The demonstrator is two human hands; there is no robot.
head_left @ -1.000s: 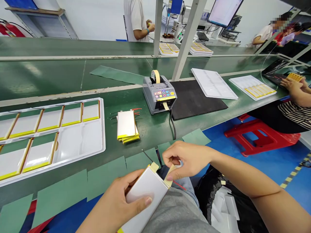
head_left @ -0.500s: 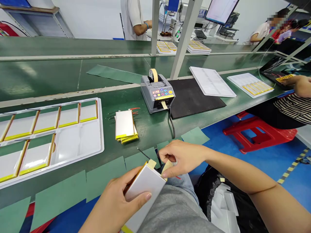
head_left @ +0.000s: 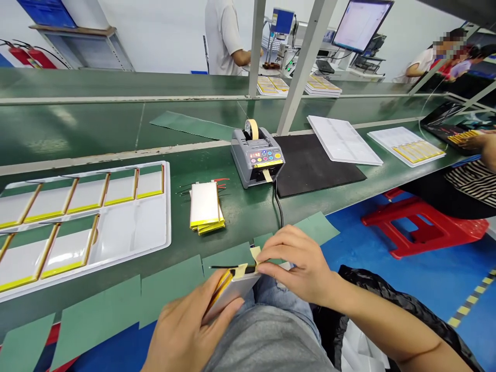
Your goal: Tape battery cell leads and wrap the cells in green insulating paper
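My left hand [head_left: 189, 325] grips a silver battery pack [head_left: 232, 298] with yellow edges, held over my lap and tilted so its top end shows. A piece of cream tape [head_left: 240, 270] sticks on that end, beside a black wire [head_left: 222, 267]. With thumb and fingers pressed together, my right hand [head_left: 296, 263] pinches a second tape piece [head_left: 255, 253] at the pack's right corner. Beyond my hands, a small stack of similar packs [head_left: 205, 204] with red and black wires lies on the green bench.
A grey tape dispenser [head_left: 258, 155] stands beside a black mat [head_left: 318, 165]. At left, a white tray [head_left: 143, 222] holds several packs. White trays, a red stool [head_left: 426, 227] and a co-worker's hand [head_left: 489, 150] are at right.
The pack has tipped so its top end faces me more, and its broad face shows less. My right hand has turned, its fingers now closer together at the pack's corner. The view has shifted slightly.
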